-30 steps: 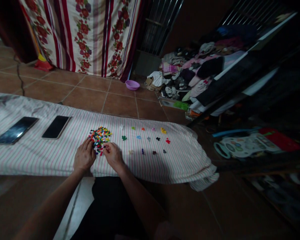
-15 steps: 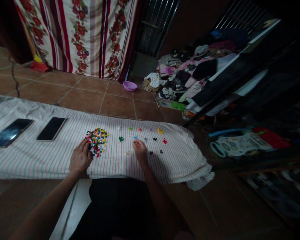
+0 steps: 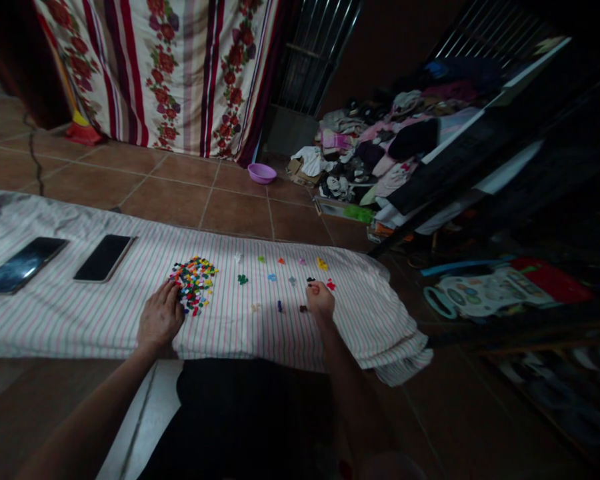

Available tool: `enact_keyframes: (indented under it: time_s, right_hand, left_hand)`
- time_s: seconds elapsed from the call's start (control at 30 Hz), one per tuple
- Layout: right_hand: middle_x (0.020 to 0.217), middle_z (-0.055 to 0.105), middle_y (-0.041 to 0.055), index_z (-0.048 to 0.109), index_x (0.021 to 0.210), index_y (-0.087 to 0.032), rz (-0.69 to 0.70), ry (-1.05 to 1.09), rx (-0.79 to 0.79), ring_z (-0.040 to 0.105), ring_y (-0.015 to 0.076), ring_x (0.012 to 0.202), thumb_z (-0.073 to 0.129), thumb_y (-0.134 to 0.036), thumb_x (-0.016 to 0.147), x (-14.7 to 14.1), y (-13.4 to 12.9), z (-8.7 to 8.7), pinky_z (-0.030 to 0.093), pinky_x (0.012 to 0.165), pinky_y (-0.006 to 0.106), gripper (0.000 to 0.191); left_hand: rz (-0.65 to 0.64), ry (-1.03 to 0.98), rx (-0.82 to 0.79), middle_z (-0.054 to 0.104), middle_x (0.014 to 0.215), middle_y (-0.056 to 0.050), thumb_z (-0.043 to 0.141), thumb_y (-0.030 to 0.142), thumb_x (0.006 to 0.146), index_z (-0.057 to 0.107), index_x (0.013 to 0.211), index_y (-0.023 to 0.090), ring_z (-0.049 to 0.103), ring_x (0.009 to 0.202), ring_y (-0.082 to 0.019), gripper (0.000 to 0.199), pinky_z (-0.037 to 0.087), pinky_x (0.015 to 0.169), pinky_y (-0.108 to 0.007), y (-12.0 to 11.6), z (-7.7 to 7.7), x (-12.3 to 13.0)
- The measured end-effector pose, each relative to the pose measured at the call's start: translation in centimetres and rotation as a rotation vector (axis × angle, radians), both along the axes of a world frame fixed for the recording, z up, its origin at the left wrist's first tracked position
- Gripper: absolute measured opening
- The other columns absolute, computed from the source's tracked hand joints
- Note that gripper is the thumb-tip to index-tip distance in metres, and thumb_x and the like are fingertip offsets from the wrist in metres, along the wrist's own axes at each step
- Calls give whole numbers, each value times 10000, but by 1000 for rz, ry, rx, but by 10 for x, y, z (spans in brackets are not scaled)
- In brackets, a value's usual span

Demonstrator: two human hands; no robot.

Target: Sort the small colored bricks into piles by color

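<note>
A mixed pile of tiny coloured plastic pieces (image 3: 195, 283) lies on the striped cloth. At its left edge my left hand (image 3: 161, 313) rests palm down, fingers stretched out and touching the pieces. My right hand (image 3: 321, 300) is closed in a pinch, with a small dark piece at its fingertips, right by the little black group (image 3: 311, 279). Beside it are the red group (image 3: 331, 285) and the brown group (image 3: 303, 309). Further left are light blue pieces (image 3: 272, 277), grey pieces (image 3: 293, 281), dark blue pieces (image 3: 280, 306), dark green pieces (image 3: 243, 279) and beige pieces (image 3: 255, 307).
Along the back row sit white (image 3: 238, 257), lime (image 3: 261, 259), orange (image 3: 281, 261), pink (image 3: 302, 261) and yellow pieces (image 3: 322, 264). Two phones (image 3: 104, 258) lie at the left on the cloth (image 3: 130, 327). A purple basin (image 3: 263, 174) stands on the tiled floor.
My right hand has moved right, from beside the light blue group to the black group, uncovering the dark blue pieces and covering the grey ones at front right. My left hand stays by the pile.
</note>
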State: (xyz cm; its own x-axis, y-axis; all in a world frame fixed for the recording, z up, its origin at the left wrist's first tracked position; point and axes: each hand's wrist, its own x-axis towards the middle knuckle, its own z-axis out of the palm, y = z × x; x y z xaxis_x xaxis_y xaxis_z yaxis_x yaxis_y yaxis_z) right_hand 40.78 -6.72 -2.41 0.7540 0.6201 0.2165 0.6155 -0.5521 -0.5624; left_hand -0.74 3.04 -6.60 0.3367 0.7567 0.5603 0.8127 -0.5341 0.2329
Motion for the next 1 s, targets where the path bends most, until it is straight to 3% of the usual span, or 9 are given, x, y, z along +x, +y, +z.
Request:
enact_keyframes:
  time_s: [0.33, 0.5, 0.73, 1.0]
  right_hand:
    - [1021, 725, 43, 703, 1068, -244, -75, -25, -328, 654, 183, 925, 545, -255, 875, 17, -1, 19, 437, 747, 255, 250]
    - [1066, 718, 44, 701, 1104, -259, -87, -24, -413, 658, 189, 960, 521, -256, 901, 16, 3, 24, 451, 758, 260, 271]
    - [1077, 716, 45, 697, 1124, -263, -90, -31, -459, 659, 184, 986, 492, -236, 913, 19, 7, 25, 459, 776, 257, 295]
    - [1004, 723, 68, 721, 1082, -216, -37, -81, -377, 664, 179, 905, 490, -171, 868, 26, 11, 16, 460, 741, 252, 318]
  left_hand:
    - [-15, -24, -37, 593, 1322, -196, 417, 245, 876, 565, 1234, 104, 510, 1308, -308, 411, 448, 1062, -469, 0, 1, 0]
    - [-15, -44, -57, 585, 1336, -189, 429, 241, 867, 549, 1260, 119, 500, 1318, -307, 428, 438, 1074, -480, -1, 0, 0]
    - [-4, -30, -75, 596, 1323, -187, 411, 256, 876, 558, 1250, 121, 509, 1308, -302, 424, 435, 1075, -484, -2, 4, 0]
    - [-15, -72, -103, 589, 1336, -179, 430, 259, 859, 558, 1261, 137, 505, 1310, -311, 440, 418, 1091, -500, -1, 3, 0]
